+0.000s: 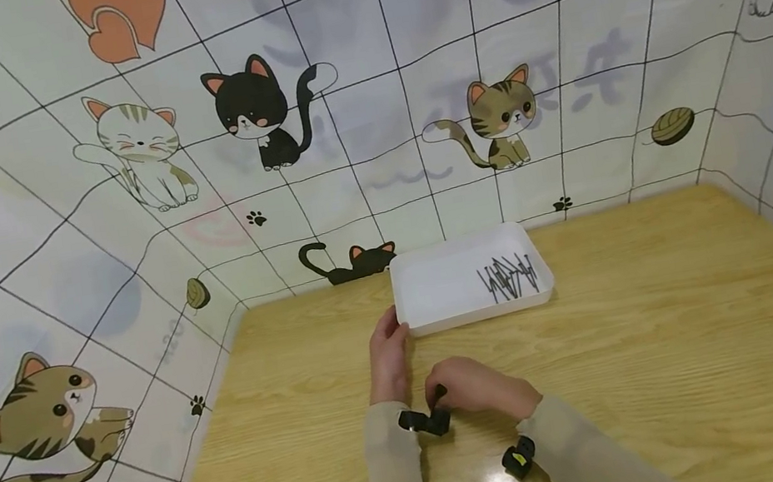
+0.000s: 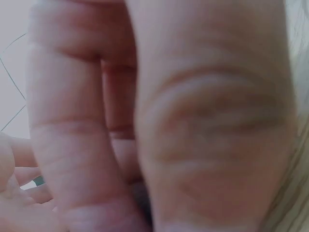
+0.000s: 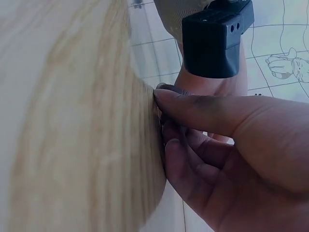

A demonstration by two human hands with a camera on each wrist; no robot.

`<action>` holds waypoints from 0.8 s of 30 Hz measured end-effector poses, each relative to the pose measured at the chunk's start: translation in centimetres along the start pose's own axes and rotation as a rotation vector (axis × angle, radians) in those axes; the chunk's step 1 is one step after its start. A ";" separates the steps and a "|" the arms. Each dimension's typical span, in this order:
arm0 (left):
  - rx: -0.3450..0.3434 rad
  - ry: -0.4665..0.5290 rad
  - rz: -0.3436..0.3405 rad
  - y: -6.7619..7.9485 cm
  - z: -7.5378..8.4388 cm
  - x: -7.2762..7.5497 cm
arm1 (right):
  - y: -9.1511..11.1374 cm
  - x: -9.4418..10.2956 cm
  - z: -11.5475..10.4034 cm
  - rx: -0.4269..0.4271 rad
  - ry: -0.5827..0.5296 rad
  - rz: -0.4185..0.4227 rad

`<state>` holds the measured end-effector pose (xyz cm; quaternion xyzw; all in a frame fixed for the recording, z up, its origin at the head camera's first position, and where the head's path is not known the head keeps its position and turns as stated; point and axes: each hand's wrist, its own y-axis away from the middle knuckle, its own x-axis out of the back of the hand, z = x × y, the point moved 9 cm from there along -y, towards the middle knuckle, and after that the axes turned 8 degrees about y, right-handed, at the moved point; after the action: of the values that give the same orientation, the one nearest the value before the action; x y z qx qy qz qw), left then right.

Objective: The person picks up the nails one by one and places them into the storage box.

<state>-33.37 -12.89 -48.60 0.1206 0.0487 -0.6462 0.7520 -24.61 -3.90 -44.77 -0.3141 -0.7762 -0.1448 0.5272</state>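
A white rectangular tray (image 1: 439, 287) stands on the table by the far wall. Several thin dark nails or similar metal pins (image 1: 506, 278) lie in its right half. Against the tray's left side and near corner rests my left hand (image 1: 388, 359), its fingers partly hidden. My right hand (image 1: 474, 386) is beside the left wrist, pinching a small dark thing (image 3: 169, 90) between thumb and fingers; its kind cannot be made out. In the left wrist view, close, blurred fingers (image 2: 207, 121) fill most of the picture.
A black wrist camera (image 1: 426, 422) sits on the left wrist, right by the right hand; another wrist camera (image 1: 518, 458) is on the right wrist. The wooden table (image 1: 662, 349) meets cloth-like walls (image 1: 370, 134) printed with cats and grid lines.
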 end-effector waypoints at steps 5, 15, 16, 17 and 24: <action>0.007 -0.004 -0.037 0.9 1.6 -0.7 | 0.0 0.5 0.7 -0.058 -0.028 0.002; -0.004 0.001 -0.090 -0.5 2.6 -0.9 | 0.1 2.4 2.0 -0.094 -0.063 0.018; -0.003 -0.005 -0.099 -0.8 2.6 -1.0 | 0.0 2.6 2.1 -0.097 -0.066 0.017; 0.000 -0.006 -0.107 -1.1 2.5 -1.1 | 0.0 2.8 2.3 -0.098 -0.064 0.016; 0.029 -0.017 -0.121 -1.8 2.4 -1.5 | 0.3 4.1 4.8 -0.214 -0.123 0.058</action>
<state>-35.54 -12.29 -46.12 0.1226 0.0402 -0.6922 0.7101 -28.92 0.43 -42.97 -0.3992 -0.7777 -0.1919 0.4461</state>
